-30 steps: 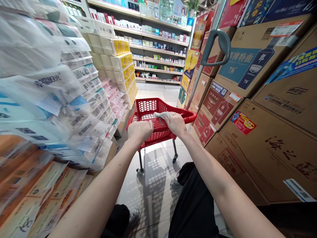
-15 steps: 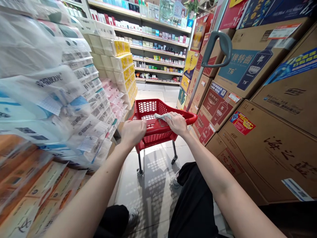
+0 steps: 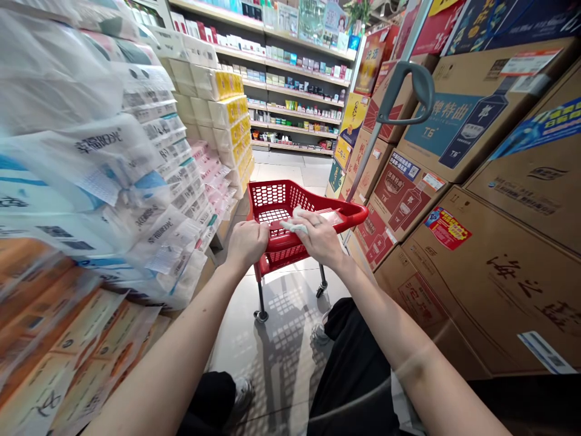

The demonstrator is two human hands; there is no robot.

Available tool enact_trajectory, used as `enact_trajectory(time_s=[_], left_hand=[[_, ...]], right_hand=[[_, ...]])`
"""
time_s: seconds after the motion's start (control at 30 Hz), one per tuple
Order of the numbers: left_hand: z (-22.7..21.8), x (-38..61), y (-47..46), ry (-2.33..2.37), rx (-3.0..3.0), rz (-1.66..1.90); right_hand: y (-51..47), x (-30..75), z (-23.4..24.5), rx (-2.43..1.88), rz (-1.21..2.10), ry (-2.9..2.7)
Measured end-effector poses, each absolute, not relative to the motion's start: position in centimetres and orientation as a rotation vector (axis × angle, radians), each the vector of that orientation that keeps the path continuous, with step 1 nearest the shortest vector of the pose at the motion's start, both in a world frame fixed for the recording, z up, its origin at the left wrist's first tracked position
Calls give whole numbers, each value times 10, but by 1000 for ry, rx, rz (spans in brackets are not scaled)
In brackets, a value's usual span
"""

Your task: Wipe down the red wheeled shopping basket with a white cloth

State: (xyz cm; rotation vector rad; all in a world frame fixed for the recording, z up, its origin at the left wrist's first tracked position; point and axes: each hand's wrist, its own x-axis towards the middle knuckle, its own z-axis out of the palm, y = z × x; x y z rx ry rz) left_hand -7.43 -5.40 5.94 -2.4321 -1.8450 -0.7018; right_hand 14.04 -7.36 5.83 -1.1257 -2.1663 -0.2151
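Note:
A red plastic shopping cart (image 3: 313, 198) on dark legs with casters stands in front of me, and its mesh basket looks bare inside. My left hand (image 3: 248, 243) is closed round the left end of the cart's handle. My right hand (image 3: 321, 240) presses a crumpled white cloth (image 3: 295, 227) against the handle near its middle. Part of the cloth is hidden under the fingers, and its loose end sticks out to the left.
Stacked tissue packs (image 3: 158, 133) line the left side. Cardboard cartons (image 3: 454, 242) rise on the right, with a grey pole handle (image 3: 384, 100) leaning before them. Shelves of boxed goods (image 3: 299, 79) close off the far end. My shoes stand on pale floor tiles (image 3: 281, 363).
My right hand has slid slightly left along the handle with the cloth, which now bunches up more. My left hand keeps its grip. The view has shifted a little.

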Motion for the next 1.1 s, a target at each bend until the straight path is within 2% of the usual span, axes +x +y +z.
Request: enact_trajectory(time_s=[0.17, 0.37, 0.5, 0.7, 1.1], left_hand=[[61, -70, -60, -1871, -2417, -736], [50, -59, -61, -1750, -2441, -917], [44, -47, -58, -1735, -2366, -1038], [47, -43, -58, -1795, -2256, -1037], [44, -45, -52, -1716, -2402, -1075]], right_hand=[[-74, 129, 62, -1102, -203, -2222], [-49, 146, 75, -1270, -162, -2214], [-53, 143, 60, -1189, -190, -2100], [-83, 129, 27, -1075, -223, -1928], [-61, 176, 15, -1037, -333, -2011]])
